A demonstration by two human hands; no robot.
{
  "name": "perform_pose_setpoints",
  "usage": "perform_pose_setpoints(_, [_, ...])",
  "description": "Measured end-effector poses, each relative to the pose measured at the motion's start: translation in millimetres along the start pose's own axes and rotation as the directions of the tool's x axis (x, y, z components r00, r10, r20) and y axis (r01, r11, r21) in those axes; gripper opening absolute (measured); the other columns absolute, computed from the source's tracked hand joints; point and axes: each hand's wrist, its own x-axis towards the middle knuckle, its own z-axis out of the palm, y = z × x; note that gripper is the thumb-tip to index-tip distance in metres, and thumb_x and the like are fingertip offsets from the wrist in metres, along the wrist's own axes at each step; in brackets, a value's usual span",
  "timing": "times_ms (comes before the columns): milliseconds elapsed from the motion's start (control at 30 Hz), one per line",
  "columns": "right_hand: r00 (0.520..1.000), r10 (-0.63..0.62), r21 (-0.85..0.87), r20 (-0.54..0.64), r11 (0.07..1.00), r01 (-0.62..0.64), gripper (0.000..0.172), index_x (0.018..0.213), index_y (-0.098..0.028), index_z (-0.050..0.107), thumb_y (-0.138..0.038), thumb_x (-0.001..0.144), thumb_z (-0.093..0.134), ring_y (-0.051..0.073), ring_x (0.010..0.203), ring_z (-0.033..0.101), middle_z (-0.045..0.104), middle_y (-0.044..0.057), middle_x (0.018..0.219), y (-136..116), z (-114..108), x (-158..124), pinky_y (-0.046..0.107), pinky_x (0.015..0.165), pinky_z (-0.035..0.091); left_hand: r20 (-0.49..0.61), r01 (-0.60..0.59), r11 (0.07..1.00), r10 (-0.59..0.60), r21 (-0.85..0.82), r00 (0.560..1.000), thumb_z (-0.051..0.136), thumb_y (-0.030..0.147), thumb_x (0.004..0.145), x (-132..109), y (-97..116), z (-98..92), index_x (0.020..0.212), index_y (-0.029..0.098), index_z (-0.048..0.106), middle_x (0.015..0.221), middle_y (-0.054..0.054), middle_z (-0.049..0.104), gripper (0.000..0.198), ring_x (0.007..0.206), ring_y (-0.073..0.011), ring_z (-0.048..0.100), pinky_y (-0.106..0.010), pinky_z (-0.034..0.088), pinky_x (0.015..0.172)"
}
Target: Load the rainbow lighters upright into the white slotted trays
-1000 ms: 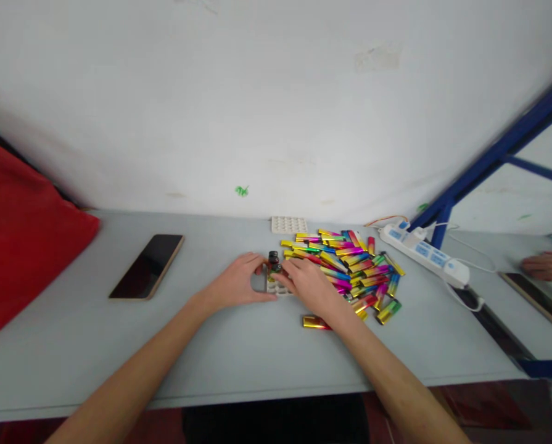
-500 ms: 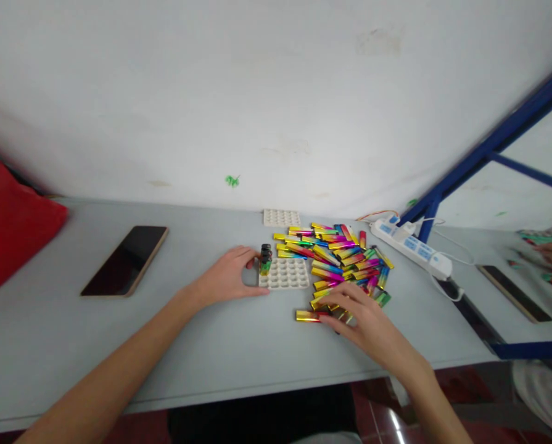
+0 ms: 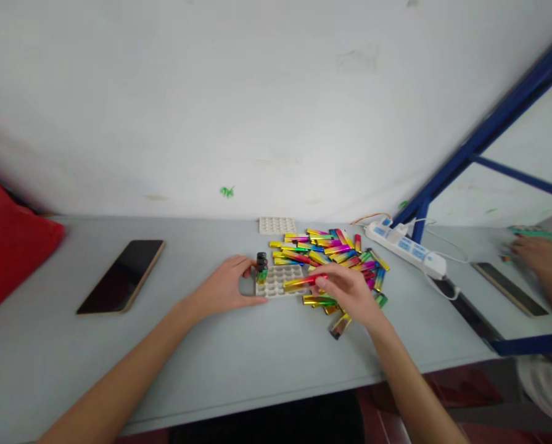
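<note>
- Grey tabletop runs along a white wall; I take the near tray as the clock's centre, with 12 towards the wall.
- At 3 o'clock, the right hand pinches a shiny yellow-and-red stick between thumb and fingers, its yellow end over the near tray; I can't tell whether they touch.
- At 9 o'clock, the left hand is spread, thumb by the tray's near left corner, fingertips beside the black-topped sticks standing in its left end. How firmly it presses, I can't tell.
- From 1 to 4 o'clock lies a jumbled pile of metallic sticks, yellow, pink, green and blue.
- At 12, close to the wall, sits a second pale tray.
- Towards 2 or 3 o'clock, a white power strip lies against a blue frame.
- Near 9 o'clock, a dark-screened phone, then red fabric farther out.
- Far off near 3, another person's hand rests beyond a dark slab.
</note>
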Motion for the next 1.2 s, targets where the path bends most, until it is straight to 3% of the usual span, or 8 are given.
perform_pose_setpoints(100, [0.998, 0.025, 0.330, -0.052, 0.944, -0.006, 0.042, 0.103, -0.026, 0.080, -0.066, 0.092, 0.079, 0.023, 0.074, 0.070, 0.076, 0.004, 0.084, -4.0, 6.8, 48.5, 0.041, 0.075, 0.061, 0.001, 0.008, 1.000, -0.008, 0.006, 1.000, 0.086, 0.072, 0.072, -0.3, 0.8, -1.5, 0.089, 0.025, 0.061, 0.096, -0.005, 0.070, 0.057, 0.089, -0.0291, 0.066, -0.041, 0.054, 0.084])
perform_pose_setpoints(300, [0.998, 0.038, 0.500, -0.040, 0.866, -0.013, 0.050, 0.094, -0.022, 0.077, -0.068, 0.080, 0.088, 0.014, 0.068, 0.056, 0.063, -0.003, 0.073, 2.9, 35.1, 115.1, 0.029, 0.067, 0.051, -0.012, 0.021, 1.000, -0.021, 0.002, 1.000, 0.089, 0.065, 0.074, -2.1, -0.1, -2.0, 0.095, 0.024, 0.062, 0.096, -0.005, 0.069, 0.053, 0.089, -0.0291, 0.067, -0.041, 0.056, 0.085])
perform_pose_setpoints(400, [0.993, 0.089, 0.578, -0.074, 0.816, -0.030, 0.057, 0.087, -0.022, 0.068, -0.076, 0.079, 0.084, 0.015, 0.072, 0.060, 0.063, -0.002, 0.077, 11.6, 45.0, 115.9, 0.029, 0.073, 0.055, -0.011, 0.031, 1.000, -0.031, 0.001, 0.999, 0.091, 0.062, 0.073, -2.5, -1.1, -1.4, 0.099, 0.024, 0.064, 0.096, -0.004, 0.069, 0.054, 0.089, -0.0292, 0.067, -0.042, 0.057, 0.084])
perform_pose_setpoints(567, [0.991, 0.129, 0.672, 0.038, 0.731, -0.121, 0.059, 0.107, -0.028, 0.058, -0.081, 0.086, 0.074, 0.019, 0.072, 0.068, 0.071, -0.001, 0.083, 15.0, 49.6, 102.2, 0.035, 0.075, 0.058, -0.001, 0.042, 0.999, -0.042, 0.001, 0.999, 0.091, 0.059, 0.074, -2.5, -1.7, -2.4, 0.101, 0.024, 0.063, 0.097, -0.005, 0.069, 0.052, 0.089, -0.0292, 0.067, -0.043, 0.057, 0.086])
perform_pose_setpoints(667, [0.994, 0.086, 0.677, 0.062, 0.729, -0.105, 0.055, 0.114, -0.028, 0.058, -0.077, 0.092, 0.070, 0.016, 0.062, 0.058, 0.060, -0.007, 0.070, 14.9, 53.0, 100.6, 0.029, 0.066, 0.051, 0.004, 0.039, 0.999, -0.039, 0.012, 0.999, 0.090, 0.059, 0.075, -2.4, -2.6, -2.8, 0.103, 0.024, 0.064, 0.097, -0.004, 0.069, 0.051, 0.088, -0.0282, 0.066, -0.042, 0.057, 0.085])
perform_pose_setpoints(800, [0.984, 0.115, 0.703, 0.137, 0.688, -0.178, 0.056, 0.108, -0.028, 0.057, -0.077, 0.089, 0.074, 0.009, 0.050, 0.029, 0.038, -0.012, 0.066, 13.4, 59.1, 101.4, 0.020, 0.048, 0.032, -0.005, 0.030, 0.999, -0.030, 0.032, 1.000, 0.087, 0.063, 0.077, -2.1, -3.3, -1.9, 0.103, 0.024, 0.064, 0.097, -0.005, 0.069, 0.052, 0.088, -0.0282, 0.067, -0.042, 0.058, 0.085])
perform_pose_setpoints(967, [0.941, 0.300, 0.598, 0.155, 0.729, -0.331, 0.069, 0.071, -0.023, 0.051, -0.089, 0.090, 0.058, 0.007, 0.047, 0.016, 0.027, -0.011, 0.054, 9.1, 65.5, 100.1, 0.022, 0.043, 0.015, -0.008, 0.026, 0.999, -0.025, 0.046, 1.000, 0.085, 0.066, 0.079, -2.0, -2.5, -2.0, 0.102, 0.024, 0.065, 0.097, -0.005, 0.069, 0.053, 0.089, -0.0280, 0.067, -0.041, 0.058, 0.087])
perform_pose_setpoints(1200, [0.910, 0.410, 0.525, 0.062, 0.762, -0.379, 0.055, 0.055, -0.025, 0.035, -0.045, 0.105, 0.042, 0.008, 0.043, 0.018, 0.028, -0.008, 0.046, 8.6, 74.3, 102.0, 0.024, 0.043, 0.015, -0.002, 0.016, 0.998, -0.016, 0.056, 1.000, 0.087, 0.062, 0.078, -2.1, -3.6, -2.3, 0.106, 0.023, 0.068, 0.097, -0.005, 0.070, 0.051, 0.089, -0.0284, 0.067, -0.040, 0.057, 0.086])
